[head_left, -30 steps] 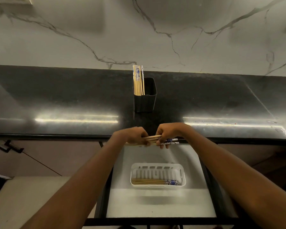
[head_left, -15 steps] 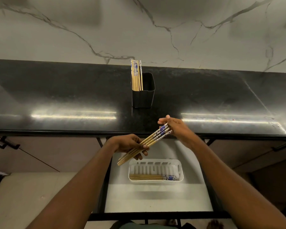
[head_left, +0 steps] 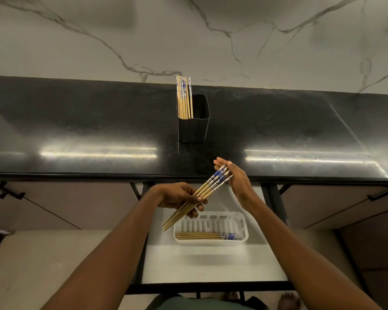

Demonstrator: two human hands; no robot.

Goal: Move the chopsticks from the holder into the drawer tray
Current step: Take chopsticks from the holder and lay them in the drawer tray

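Observation:
A bundle of several bamboo chopsticks (head_left: 205, 190) with blue-and-white ends slants over the open drawer. My left hand (head_left: 178, 196) grips the bundle around its lower half. My right hand (head_left: 235, 182) has flat, spread fingers pressed against the patterned upper ends. A black square holder (head_left: 194, 127) stands on the counter beyond, with several more chopsticks (head_left: 184, 98) upright at its left side. Below my hands, a white slotted tray (head_left: 241, 222) lies in the drawer with a few chopsticks (head_left: 202, 236) lying flat along its near side.
The black glossy counter (head_left: 76, 130) runs across the view under a marble wall. The white-bottomed drawer (head_left: 211, 262) is pulled out toward me, with dark rails on both sides. Closed cabinet fronts with black handles (head_left: 7, 191) flank it.
The bundle went from level, held in both fists, to slanted with its patterned ends up and right. My right hand opened flat against those ends; my left hand keeps the grip.

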